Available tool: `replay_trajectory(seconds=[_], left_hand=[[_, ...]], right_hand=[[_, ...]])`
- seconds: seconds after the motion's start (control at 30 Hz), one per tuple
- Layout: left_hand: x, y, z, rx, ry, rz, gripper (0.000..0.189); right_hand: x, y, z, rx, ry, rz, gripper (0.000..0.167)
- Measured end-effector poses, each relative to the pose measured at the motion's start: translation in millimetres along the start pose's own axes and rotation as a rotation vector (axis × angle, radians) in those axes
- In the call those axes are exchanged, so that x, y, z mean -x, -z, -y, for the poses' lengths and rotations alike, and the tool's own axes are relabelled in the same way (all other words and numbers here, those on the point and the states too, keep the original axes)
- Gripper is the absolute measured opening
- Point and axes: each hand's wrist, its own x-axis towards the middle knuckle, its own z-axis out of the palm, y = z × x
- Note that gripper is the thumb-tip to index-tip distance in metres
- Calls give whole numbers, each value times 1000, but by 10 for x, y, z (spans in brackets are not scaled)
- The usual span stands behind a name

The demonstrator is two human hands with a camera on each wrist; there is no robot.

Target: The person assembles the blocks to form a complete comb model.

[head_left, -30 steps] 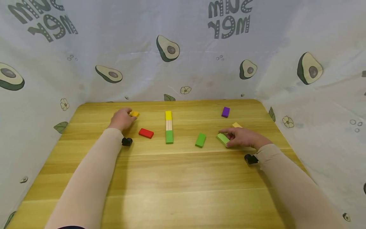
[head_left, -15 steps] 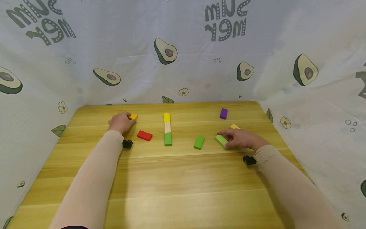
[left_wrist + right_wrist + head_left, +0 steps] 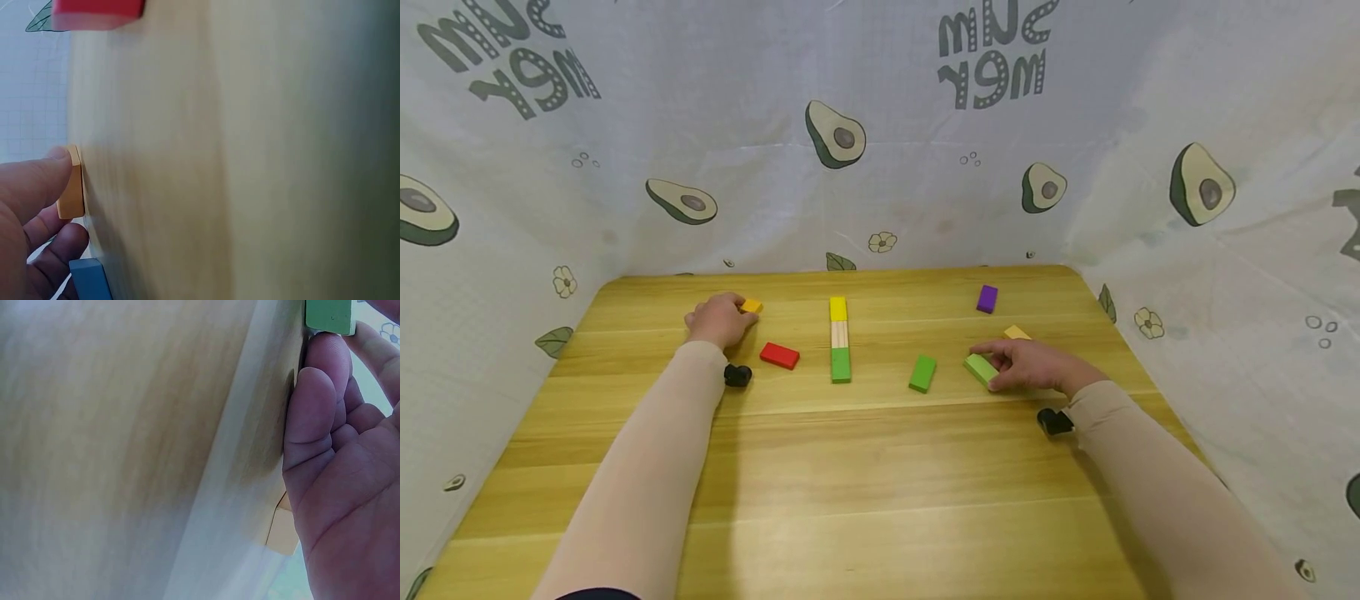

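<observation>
At the back left of the table, my left hand point(image 3: 718, 321) pinches an orange wooden block point(image 3: 752, 306) between thumb and fingers. A blue block point(image 3: 90, 279) shows right beside its lower fingers in the left wrist view; the hand hides it from the head view. On the right, my right hand point(image 3: 1037, 367) holds a light green block point(image 3: 980, 368) by its ends, thumb at the near one. Its other fingers are curled low against the tabletop in the right wrist view. Just behind that hand lies a partly hidden pale yellow block point(image 3: 1017, 332).
A yellow block point(image 3: 838, 308), a plain wood piece point(image 3: 839, 334) and a green block point(image 3: 841, 365) form a straight line mid-table. Around it lie a red block point(image 3: 779, 356), another green block point(image 3: 922, 374) and a purple block point(image 3: 987, 298). Printed curtains point(image 3: 925, 192) enclose the table.
The head view has shifted slightly, moving the whole scene a little down and left. Both hands keep their grips, and the blocks stay in their places.
</observation>
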Motion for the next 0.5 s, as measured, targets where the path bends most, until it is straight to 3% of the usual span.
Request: replay_trajectory(seconds=[0.5], left_hand=[[-25,-18,8,1,-11,-1,52]], right_hand=[[-9,-7,-21,-8,-1,-2,69]])
